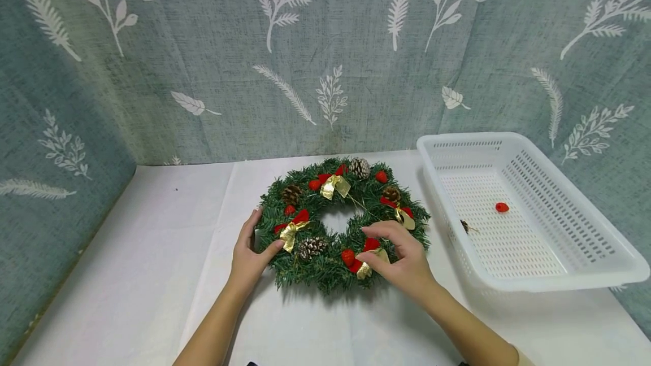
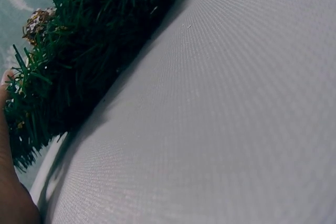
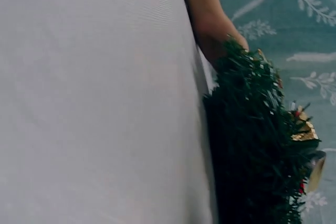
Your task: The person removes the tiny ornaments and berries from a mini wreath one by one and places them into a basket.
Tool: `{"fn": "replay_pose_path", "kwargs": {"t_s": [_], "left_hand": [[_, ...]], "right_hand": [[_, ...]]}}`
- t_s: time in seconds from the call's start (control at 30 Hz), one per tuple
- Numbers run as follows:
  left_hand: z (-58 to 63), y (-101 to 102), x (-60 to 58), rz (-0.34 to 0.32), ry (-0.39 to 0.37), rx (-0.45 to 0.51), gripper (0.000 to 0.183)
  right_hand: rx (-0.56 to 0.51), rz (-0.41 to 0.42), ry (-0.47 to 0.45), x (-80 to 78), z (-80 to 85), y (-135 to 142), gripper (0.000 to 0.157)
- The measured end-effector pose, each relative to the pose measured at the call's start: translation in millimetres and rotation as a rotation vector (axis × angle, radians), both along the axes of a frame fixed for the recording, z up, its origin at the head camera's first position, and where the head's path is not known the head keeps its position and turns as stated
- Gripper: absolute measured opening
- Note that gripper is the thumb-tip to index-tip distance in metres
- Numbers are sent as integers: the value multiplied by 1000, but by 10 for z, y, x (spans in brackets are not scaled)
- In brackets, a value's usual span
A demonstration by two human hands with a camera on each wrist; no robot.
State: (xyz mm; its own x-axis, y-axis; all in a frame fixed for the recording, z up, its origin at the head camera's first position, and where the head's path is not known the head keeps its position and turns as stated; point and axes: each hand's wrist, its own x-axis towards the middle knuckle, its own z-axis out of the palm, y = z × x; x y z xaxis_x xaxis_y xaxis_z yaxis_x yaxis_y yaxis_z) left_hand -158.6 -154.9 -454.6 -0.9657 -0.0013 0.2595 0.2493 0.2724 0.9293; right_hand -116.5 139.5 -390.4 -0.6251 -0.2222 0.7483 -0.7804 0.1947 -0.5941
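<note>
Wreath (image 1: 325, 280): green artificial Christmas wreath, lying flat at the middle of the white-covered table (image 1: 127, 275), its open centre showing the white surface.

Left hand (image 1: 248, 258): at the wreath's left edge, thumb laid over the top beside the left red-and-gold bow (image 1: 289, 235), other fingers along the outer side; holds the rim between them. The left wrist view shows only part of this hand against the needles.

Right hand (image 1: 402, 256): over the lower right part of the wreath, thumb and forefinger curved toward each other with a moderate gap, fingertips apart. The lower red-and-gold bow (image 1: 364, 271) sits below them, partly covered; contact with it cannot be told. Right wrist view: needles from the side, gold bits at the outer edge.

Other trim: upper bow (image 1: 334, 185) and right bow (image 1: 404, 218), both red and gold; frosted pinecone (image 1: 311, 248) just beside the left bow, a second frosted one at the top edge; brown pinecone (image 1: 292, 195) at upper left, another at right. Red berry (image 1: 348, 257) next to the lower bow; more berries around the ring. Thin gold cord (image 1: 357, 203) crosses the inner edge.

Right of the wreath: white plastic basket (image 1: 564, 283), perforated. On its floor, a loose red berry (image 1: 502, 207); near its left wall, a small dark piece (image 1: 465, 226) with thin stems, kind unclear.

Behind: grey-green cloth (image 1: 213, 72) with white leaf prints.
</note>
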Motion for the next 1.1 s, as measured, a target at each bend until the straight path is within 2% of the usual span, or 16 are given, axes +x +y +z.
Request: {"fn": "replay_pose_path", "kwargs": {"t_s": [0.13, 0.47, 0.7, 0.93, 1.1], "left_hand": [[8, -2, 13, 2, -3, 2, 80], [8, -2, 20, 5, -13, 3, 80], [-7, -5, 34, -2, -24, 0, 78], [13, -3, 41, -2, -28, 0, 77], [25, -3, 27, -6, -26, 11, 77]], "right_hand": [[65, -8, 27, 1, -50, -42, 37], [95, 43, -45, 7, -180, -99, 47], [171, -17, -28, 6, -287, -120, 51], [194, -15, -56, -3, -337, -145, 51], [227, -46, -62, -16, -366, -151, 50]]}}
